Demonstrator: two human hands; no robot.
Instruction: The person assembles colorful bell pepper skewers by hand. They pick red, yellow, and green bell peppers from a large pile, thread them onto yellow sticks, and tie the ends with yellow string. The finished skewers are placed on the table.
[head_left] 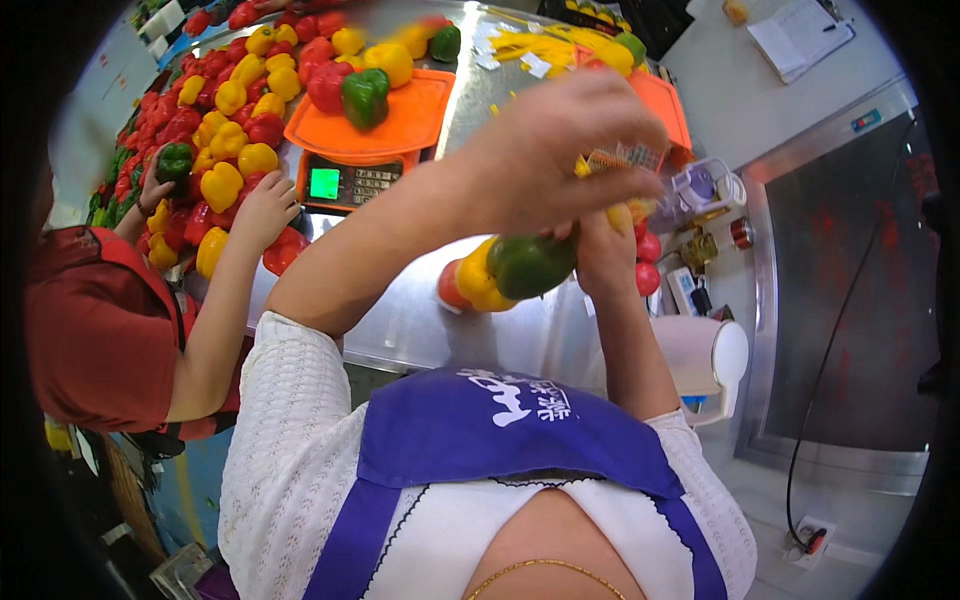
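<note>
In front of my chest, my left hand (575,140) reaches across, somewhat blurred, its thumb and fingers closed on a patterned piece of yellow net bag (625,158). Just below it is my right hand (605,245), closed at the same netting; its fingers are partly hidden by my left hand. Beside my right hand, a green bell pepper (535,266), a yellow bell pepper (482,276) and a red one (453,285) sit in a row. Whether netting surrounds them I cannot tell. Red round items (648,262) show past my right wrist.
An orange scale (425,105) with peppers stands at back left, near a heap of red and yellow peppers (225,130). A co-worker's hand (265,210) rests by the heap; the other holds a green pepper (174,162). Yellow nets (540,42) lie at the back.
</note>
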